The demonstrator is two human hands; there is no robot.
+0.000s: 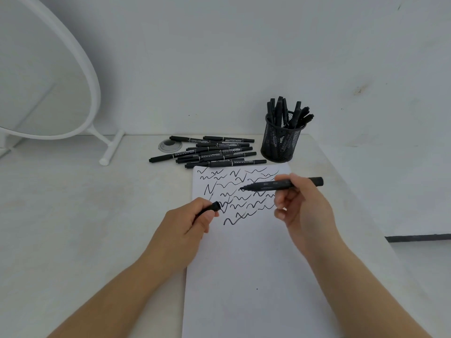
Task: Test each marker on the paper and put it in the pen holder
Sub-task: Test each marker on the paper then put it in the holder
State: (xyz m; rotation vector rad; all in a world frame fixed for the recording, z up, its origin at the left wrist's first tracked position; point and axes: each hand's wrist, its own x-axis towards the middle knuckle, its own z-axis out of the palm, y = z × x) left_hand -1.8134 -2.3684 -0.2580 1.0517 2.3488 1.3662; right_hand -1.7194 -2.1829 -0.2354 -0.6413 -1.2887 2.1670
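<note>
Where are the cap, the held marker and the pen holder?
cap (pixel 215 206), head view, on its open end past the left hand's fingers
marker (pixel 273 185), head view, on the barrel left of the right hand
pen holder (pixel 280 145), head view, on the mesh wall

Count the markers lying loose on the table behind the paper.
About 10, in one overlapping pile between the round grommet and the mesh pen holder; some underneath may be hidden, so the count is uncertain.

White oval mirror (pixel 36 76) on stand far left, round grey grommet (pixel 167 145) on white table (pixel 73 203), plain wall (pixel 219 57) behind
</note>
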